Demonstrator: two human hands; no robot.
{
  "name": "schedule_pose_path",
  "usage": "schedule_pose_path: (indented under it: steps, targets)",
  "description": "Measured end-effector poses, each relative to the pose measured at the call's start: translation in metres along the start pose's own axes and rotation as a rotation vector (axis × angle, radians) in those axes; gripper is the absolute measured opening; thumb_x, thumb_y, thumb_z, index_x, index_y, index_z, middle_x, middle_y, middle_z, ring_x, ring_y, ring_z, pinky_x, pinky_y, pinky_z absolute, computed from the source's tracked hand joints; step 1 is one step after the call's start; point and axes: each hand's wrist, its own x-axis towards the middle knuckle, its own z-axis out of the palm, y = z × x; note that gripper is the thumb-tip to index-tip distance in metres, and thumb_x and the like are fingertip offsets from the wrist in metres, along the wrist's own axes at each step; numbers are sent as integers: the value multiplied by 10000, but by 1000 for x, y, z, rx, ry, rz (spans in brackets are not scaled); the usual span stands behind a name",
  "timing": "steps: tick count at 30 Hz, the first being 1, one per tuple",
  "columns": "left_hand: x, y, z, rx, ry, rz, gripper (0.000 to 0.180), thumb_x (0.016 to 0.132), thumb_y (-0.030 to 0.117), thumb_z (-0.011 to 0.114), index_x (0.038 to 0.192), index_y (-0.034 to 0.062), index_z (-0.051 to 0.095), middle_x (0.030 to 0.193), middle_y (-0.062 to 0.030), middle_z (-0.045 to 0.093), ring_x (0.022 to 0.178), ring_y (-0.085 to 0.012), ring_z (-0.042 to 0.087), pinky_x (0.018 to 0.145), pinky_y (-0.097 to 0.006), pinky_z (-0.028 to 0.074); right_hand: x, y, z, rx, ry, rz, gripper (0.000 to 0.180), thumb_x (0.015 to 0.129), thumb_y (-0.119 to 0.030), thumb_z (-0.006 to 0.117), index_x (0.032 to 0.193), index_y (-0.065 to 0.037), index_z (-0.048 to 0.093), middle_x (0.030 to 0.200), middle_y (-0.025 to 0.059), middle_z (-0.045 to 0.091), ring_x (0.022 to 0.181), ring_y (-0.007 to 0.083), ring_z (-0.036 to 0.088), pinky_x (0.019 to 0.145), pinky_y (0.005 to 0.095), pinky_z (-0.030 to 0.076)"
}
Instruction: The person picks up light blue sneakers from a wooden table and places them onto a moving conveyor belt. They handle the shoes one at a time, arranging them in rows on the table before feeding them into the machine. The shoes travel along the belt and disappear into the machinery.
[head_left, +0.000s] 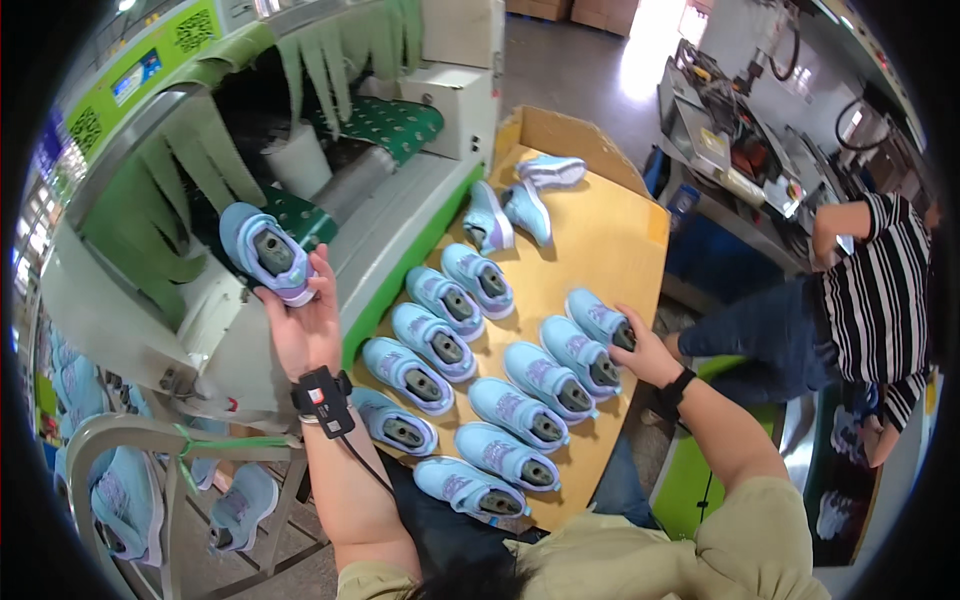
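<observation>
My left hand (307,318) is closed round the heel of a light blue sneaker (262,250), held at the mouth of a machine over a green perforated belt (300,215). A dark last fills the shoe's opening. At the right edge of a wooden table (600,225), my right hand (645,350) grips the heel of another blue sneaker (592,312), which sits at the far end of a row. Between my arms, several matching sneakers (540,375) stand in two rows, toes pointing left and away, dark lasts inside them.
Three more sneakers (527,205) lie at the table's far end by a cardboard sheet (570,135). Pale green strips (185,170) hang over the machine opening. A metal rack (150,430) with shoes stands at lower left. A person in a striped shirt (875,285) works at right.
</observation>
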Motion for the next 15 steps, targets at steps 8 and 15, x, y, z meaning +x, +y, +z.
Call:
schedule_pose_path:
  steps: [8, 15]
  targets:
    - [-4, -21, 11, 515, -47, 115, 542, 1050, 363, 402, 1455, 7, 347, 1523, -233, 353, 1384, -335, 419, 1106, -458, 425, 99, -136, -65, 102, 220, -259, 597, 824, -95, 651, 1365, -91, 399, 1124, 121, 579, 986, 167, 587, 832, 300, 502]
    - [-7, -17, 9, 545, -4, 54, 594, 1060, 417, 330, 1496, 14, 309, 1571, -191, 296, 1414, -320, 376, 1112, -488, 390, 278, -324, 19, 92, 242, -627, 620, 858, -252, 667, 1413, -156, 408, 1246, 242, 603, 1072, 326, 648, 926, 378, 504]
